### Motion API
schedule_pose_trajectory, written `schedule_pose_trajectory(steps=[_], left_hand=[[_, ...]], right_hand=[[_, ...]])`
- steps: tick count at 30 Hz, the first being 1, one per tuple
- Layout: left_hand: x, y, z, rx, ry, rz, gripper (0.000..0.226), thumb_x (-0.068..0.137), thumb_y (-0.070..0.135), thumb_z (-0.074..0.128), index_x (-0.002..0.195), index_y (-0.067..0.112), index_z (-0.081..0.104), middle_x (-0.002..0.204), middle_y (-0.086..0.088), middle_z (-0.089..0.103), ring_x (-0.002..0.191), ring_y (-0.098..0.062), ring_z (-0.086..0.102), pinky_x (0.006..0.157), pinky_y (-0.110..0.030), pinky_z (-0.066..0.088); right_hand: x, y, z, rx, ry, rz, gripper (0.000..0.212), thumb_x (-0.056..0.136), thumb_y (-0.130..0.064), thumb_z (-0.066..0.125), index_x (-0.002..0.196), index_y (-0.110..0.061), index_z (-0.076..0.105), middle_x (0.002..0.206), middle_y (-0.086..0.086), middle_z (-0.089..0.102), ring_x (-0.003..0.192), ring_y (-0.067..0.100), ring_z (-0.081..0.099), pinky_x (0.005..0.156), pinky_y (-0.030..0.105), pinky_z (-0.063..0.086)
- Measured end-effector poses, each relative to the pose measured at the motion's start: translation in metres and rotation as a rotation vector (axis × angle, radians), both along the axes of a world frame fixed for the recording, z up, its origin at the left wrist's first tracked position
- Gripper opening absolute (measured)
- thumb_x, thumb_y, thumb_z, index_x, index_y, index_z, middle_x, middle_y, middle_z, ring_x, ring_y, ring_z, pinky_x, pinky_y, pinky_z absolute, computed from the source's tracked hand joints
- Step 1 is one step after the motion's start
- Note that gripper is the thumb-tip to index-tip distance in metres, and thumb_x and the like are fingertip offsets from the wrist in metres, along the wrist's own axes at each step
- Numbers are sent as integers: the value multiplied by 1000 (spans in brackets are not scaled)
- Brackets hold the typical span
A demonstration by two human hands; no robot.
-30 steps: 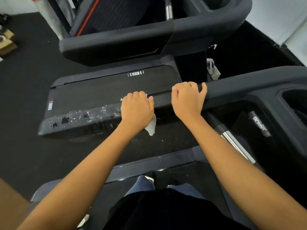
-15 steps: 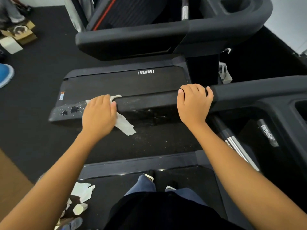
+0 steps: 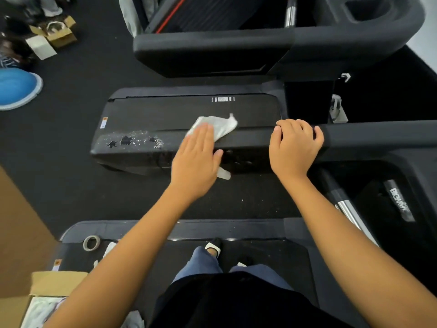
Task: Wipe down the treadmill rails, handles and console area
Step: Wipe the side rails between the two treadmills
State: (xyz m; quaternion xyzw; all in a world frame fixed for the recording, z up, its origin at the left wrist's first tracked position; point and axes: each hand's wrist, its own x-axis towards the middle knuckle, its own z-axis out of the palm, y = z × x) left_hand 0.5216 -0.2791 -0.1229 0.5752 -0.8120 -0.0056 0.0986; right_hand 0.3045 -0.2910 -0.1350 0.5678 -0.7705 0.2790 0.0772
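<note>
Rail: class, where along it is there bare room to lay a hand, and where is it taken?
Bare: the rail between left hand and right hand, and its long run right of the right hand. Taken: where the left hand presses the wipe and the right hand grips. The left end is flaked.

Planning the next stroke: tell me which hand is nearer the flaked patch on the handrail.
Left. The left hand presses the wipe on the handrail just beside the flaked patch; the right hand grips the handrail farther along.
</note>
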Motion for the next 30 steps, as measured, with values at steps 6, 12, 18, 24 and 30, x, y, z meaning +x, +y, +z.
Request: schedule_pose_trajectory(steps=[6,12,18,24,30], left_hand=[[25,0,2,42,66,291,63,99,41,26,142,-4,31,147,-21,36,139,-35,29,116,-43,20],[-70,27,5,46,161,-41,61,97,39,23,146,4,30,151,-12,34,140,-31,29,117,-41,21],[13,12,-6,-20,76,91,58,99,33,29,147,0,28,152,-15,34,141,-30,30,117,-40,21],[79,-4,-14,-28,-4,362,56,99,28,18,142,-5,32,145,-20,39,135,-35,35,115,-42,21],[-15,-7,-1,-133,39,151,36,97,24,26,121,7,46,118,-5,49,107,-27,45,98,-40,33]], right_hand=[[4,-1,0,1,-3,-43,39,96,-32,34,106,-20,69,110,-5,68,119,19,53,111,46,23],[5,1,0,-29,-19,-21,36,97,-30,35,106,-20,67,110,-6,68,120,18,52,111,45,21],[2,1,-4,-49,-31,-13,36,97,-31,37,109,-20,68,112,-7,68,120,18,53,111,46,22],[3,0,-3,-45,-49,-31,38,97,-32,34,109,-20,69,113,-7,68,121,16,52,111,43,21],[4,2,0,-45,-78,-2,38,97,-31,34,111,-20,68,114,-6,68,122,17,51,112,44,21]])
